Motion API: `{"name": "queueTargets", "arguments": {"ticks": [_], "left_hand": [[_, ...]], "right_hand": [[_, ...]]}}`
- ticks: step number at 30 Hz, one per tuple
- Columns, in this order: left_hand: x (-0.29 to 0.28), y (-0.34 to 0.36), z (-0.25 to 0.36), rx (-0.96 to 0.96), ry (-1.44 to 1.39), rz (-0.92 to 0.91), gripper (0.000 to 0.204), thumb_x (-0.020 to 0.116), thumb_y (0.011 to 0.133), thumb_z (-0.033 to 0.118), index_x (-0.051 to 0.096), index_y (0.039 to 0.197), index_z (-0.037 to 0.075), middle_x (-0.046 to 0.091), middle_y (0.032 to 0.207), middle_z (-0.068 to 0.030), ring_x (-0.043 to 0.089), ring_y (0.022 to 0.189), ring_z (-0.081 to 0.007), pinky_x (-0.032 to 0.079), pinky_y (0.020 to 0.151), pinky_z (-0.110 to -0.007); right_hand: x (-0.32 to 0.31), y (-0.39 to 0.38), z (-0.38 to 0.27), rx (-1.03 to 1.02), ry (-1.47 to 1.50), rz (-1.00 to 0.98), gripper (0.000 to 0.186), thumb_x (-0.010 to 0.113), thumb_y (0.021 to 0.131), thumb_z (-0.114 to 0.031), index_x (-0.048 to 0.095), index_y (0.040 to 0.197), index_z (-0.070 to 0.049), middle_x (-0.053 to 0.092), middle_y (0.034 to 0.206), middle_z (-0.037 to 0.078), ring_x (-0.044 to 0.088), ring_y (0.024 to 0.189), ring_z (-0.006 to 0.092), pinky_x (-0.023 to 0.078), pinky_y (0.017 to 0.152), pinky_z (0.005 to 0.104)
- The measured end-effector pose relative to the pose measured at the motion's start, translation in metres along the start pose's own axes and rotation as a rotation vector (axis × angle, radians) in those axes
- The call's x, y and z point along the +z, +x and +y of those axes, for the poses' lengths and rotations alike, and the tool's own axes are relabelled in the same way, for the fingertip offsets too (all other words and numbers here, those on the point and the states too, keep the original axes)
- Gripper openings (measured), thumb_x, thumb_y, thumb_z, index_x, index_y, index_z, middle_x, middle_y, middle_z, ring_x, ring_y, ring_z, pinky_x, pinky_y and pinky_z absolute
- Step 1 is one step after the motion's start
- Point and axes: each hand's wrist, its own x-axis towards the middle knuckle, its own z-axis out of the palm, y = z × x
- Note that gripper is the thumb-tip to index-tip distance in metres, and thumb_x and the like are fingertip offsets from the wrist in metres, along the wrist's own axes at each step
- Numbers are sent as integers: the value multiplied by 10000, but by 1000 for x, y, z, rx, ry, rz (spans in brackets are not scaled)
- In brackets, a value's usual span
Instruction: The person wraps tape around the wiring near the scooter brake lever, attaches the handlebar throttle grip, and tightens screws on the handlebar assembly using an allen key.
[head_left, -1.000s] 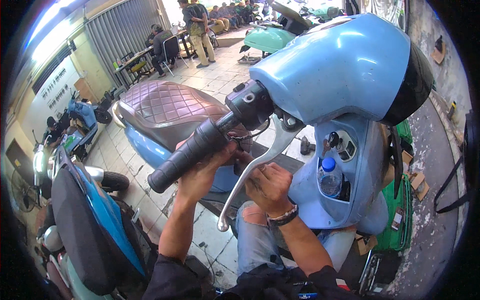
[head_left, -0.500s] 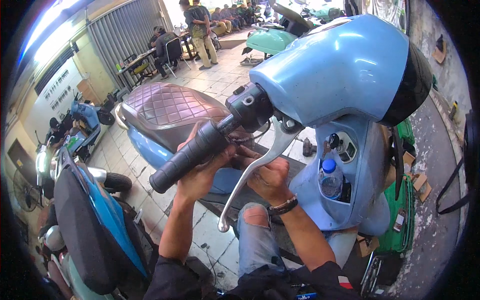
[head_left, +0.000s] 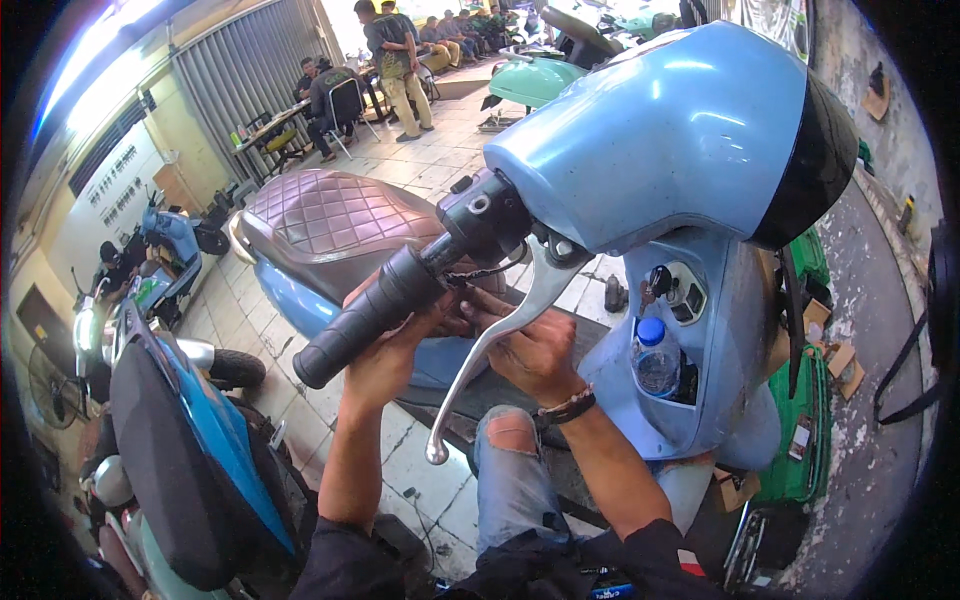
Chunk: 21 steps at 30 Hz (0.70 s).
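Observation:
Beneath the black rubber handlebar grip [head_left: 370, 315] of a light blue scooter, my left hand [head_left: 383, 368] reaches up, partly covered by the grip. My right hand [head_left: 537, 352] is closed, fingers pinched together behind the silver brake lever [head_left: 500, 330]. Both hands' fingertips meet just below the black switch housing [head_left: 485, 220], beside a thin dark cable [head_left: 490, 270]. Whatever small thing they pinch is hidden by the fingers and grip. The blue headset cover [head_left: 650, 140] rises at the upper right.
A blue-capped plastic bottle [head_left: 656, 365] stands in the scooter's front pocket, below a key [head_left: 658, 282]. The brown quilted seat [head_left: 335, 215] lies beyond the grip. Another scooter with a black seat [head_left: 165, 450] stands at left. A green crate [head_left: 800, 450] is at right. People sit and stand farther back.
The handlebar, headset cover and lever have shifted slightly left in view. My left hand's fingers have moved a little under the grip; my right hand stays pinched near the same spot.

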Motion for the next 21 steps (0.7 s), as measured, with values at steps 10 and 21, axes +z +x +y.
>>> {"name": "queueTargets", "arguments": {"ticks": [10, 21], "left_hand": [[-6, 4, -6, 33, 138, 10, 378, 763, 873, 15, 663, 1237, 36, 721, 1124, -81, 678, 1042, -200, 519, 989, -387], [-8, 5, -17, 69, 159, 55, 433, 751, 865, -2, 627, 1278, 31, 698, 1162, -96, 667, 1088, -218, 503, 1029, -401]], "right_hand": [[-4, 13, -5, 35, 26, 25, 351, 815, 743, -99, 728, 1081, -68, 678, 803, 53, 648, 634, 225, 516, 571, 354], [-17, 22, -13, 180, 151, -18, 306, 736, 753, -103, 685, 1052, -70, 675, 791, 98, 691, 641, 265, 548, 581, 367]]}}
